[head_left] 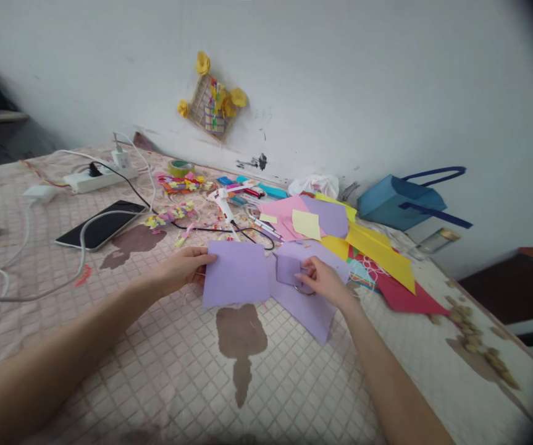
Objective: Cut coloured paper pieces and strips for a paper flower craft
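Observation:
A lilac paper sheet (238, 272) lies flat on the patterned cloth in front of me. My left hand (180, 269) pinches its left edge, fingers closed on the paper. My right hand (324, 281) rests on a second, larger lilac sheet (307, 306) just to the right, fingers curled round a small lilac paper piece (289, 267) and what looks like a scissor loop beneath the palm; the object under it is mostly hidden.
Beyond lie pink, yellow, purple and red sheets (377, 250), a glue gun (222, 201), markers, tape roll (180, 167), paper scraps. A phone (102, 224), cables and power strip (94, 179) sit left. A blue bag (400, 201) leans at the wall.

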A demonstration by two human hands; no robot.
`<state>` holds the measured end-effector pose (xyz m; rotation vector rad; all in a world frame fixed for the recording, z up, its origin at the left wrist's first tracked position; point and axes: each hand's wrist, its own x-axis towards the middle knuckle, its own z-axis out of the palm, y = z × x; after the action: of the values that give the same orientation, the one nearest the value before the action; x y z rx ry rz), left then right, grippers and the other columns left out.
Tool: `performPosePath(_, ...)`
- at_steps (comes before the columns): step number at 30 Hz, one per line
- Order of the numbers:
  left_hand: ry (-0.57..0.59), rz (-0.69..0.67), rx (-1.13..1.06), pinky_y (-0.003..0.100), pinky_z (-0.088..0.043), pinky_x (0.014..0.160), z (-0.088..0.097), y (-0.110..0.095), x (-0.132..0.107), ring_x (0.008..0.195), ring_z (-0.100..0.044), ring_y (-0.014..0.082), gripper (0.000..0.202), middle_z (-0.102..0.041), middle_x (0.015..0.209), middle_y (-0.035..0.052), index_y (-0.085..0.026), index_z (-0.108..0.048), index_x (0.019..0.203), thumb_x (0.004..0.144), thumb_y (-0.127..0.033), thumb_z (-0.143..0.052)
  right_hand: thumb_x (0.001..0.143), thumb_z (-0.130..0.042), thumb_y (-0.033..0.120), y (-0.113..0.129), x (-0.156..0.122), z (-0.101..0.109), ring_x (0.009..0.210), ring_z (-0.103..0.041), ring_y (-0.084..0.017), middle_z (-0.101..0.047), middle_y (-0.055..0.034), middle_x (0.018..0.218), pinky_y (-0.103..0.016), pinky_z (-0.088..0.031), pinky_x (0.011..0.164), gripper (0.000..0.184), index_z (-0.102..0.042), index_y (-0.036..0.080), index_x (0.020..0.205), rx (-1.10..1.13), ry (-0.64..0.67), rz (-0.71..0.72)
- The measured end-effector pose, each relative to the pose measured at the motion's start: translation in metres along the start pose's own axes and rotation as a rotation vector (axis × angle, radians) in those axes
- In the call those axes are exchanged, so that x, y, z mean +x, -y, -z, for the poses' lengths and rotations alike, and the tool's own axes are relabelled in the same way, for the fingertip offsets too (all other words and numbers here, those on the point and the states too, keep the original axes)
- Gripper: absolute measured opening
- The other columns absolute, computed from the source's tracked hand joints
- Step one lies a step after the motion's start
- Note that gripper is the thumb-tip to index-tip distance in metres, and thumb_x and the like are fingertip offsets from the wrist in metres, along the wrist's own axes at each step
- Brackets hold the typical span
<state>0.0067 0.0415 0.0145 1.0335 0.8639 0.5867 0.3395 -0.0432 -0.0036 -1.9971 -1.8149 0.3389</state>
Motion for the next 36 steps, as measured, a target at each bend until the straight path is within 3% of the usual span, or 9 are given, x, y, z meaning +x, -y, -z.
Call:
performPosePath(4,-0.019,0.010,-0.004,0.022,-0.048,0.056,0.000,0.000,0.001,0.061,-0.059,0.0119,0.016,-0.063,0.074,0.0046,-0.012,-0.062,0.081,0.072,-0.025,-0.065,0.062,-0.067,0.043,0.012,0.002,-0.014,0.067,-0.053,-0.016,-0.053,0.0011,0.075,-0.026,-0.038,0.058,0.049,-0.051,0.020,0.102,-0.014,-0.092,0.027)
performPosePath(7,-0.006,0.003,-0.008,0.023,-0.049,0.058,0.000,0.001,0.001,0.062,-0.059,0.0120,0.017,-0.063,0.075,0.0048,-0.012,-0.062,0.082,0.072,-0.025,-0.064,0.064,-0.065,0.035,0.012,0.009,-0.020,0.061,-0.051,-0.015,-0.051,0.0033,0.068,-0.027,-0.040,0.058,0.043,-0.051,0.020,0.102,0.129,-0.181,0.033)
performPosePath(12,0.009,0.001,-0.010,0.023,-0.049,0.058,-0.001,0.001,-0.001,0.060,-0.058,0.0111,0.017,-0.062,0.072,0.0035,-0.012,-0.061,0.081,0.073,-0.026,-0.064,0.080,-0.044,0.040,-0.013,0.017,0.005,0.060,-0.052,-0.016,-0.052,-0.0030,0.077,-0.030,-0.042,0.055,0.038,-0.042,0.016,0.109,0.272,-0.472,-0.119)
performPosePath(15,0.017,-0.008,-0.019,0.023,-0.049,0.057,-0.003,0.001,-0.003,0.060,-0.058,0.0111,0.016,-0.061,0.070,0.0029,-0.012,-0.060,0.079,0.072,-0.025,-0.065,0.073,-0.056,0.039,-0.021,0.012,0.018,0.080,-0.053,-0.022,-0.050,-0.0141,0.101,-0.037,-0.043,0.069,0.043,-0.046,0.014,0.107,0.086,-0.639,-0.115)
performPosePath(17,0.014,-0.004,-0.028,0.023,-0.048,0.055,-0.004,0.000,-0.003,0.058,-0.057,0.0114,0.015,-0.061,0.069,0.0025,-0.013,-0.059,0.075,0.072,-0.026,-0.065,0.071,-0.059,0.039,-0.016,0.007,0.016,0.080,-0.053,-0.022,-0.053,-0.0118,0.094,-0.036,-0.042,0.071,0.032,-0.053,0.015,0.092,-0.021,-0.509,-0.031)
performPosePath(19,0.023,-0.001,-0.036,0.023,-0.048,0.054,-0.005,0.000,-0.004,0.057,-0.057,0.0117,0.015,-0.061,0.068,0.0027,-0.013,-0.059,0.073,0.071,-0.026,-0.066,0.072,-0.058,0.040,-0.005,0.004,0.007,0.070,-0.053,-0.018,-0.056,-0.0049,0.078,-0.031,-0.043,0.065,0.024,-0.054,0.018,0.081,0.000,-0.192,0.064)
performPosePath(21,0.041,-0.003,-0.035,0.023,-0.048,0.055,-0.005,0.001,-0.004,0.059,-0.058,0.0122,0.015,-0.062,0.070,0.0037,-0.013,-0.060,0.076,0.072,-0.027,-0.065,0.070,-0.060,0.040,0.005,0.002,-0.004,0.066,-0.052,-0.016,-0.056,-0.0014,0.073,-0.027,-0.041,0.060,0.024,-0.053,0.018,0.077,-0.025,-0.026,0.103)
performPosePath(29,0.080,-0.026,-0.005,0.023,-0.049,0.057,-0.006,0.000,-0.005,0.062,-0.058,0.0125,0.019,-0.063,0.073,0.0043,-0.013,-0.063,0.082,0.071,-0.029,-0.066,0.081,-0.047,0.036,-0.001,-0.001,0.005,0.067,-0.056,-0.017,-0.060,-0.0026,0.075,-0.027,-0.038,0.059,0.017,-0.049,0.019,0.081,-0.018,0.011,0.050)
performPosePath(36,0.139,0.003,-0.033,0.023,-0.049,0.060,-0.009,0.003,-0.006,0.067,-0.059,0.0124,0.019,-0.063,0.080,0.0044,-0.014,-0.063,0.087,0.074,-0.028,-0.065,0.072,-0.059,0.040,0.017,-0.001,0.006,0.064,-0.052,-0.014,-0.057,-0.0006,0.073,-0.025,-0.039,0.057,0.028,-0.054,0.018,0.087,0.446,-0.017,-0.033)
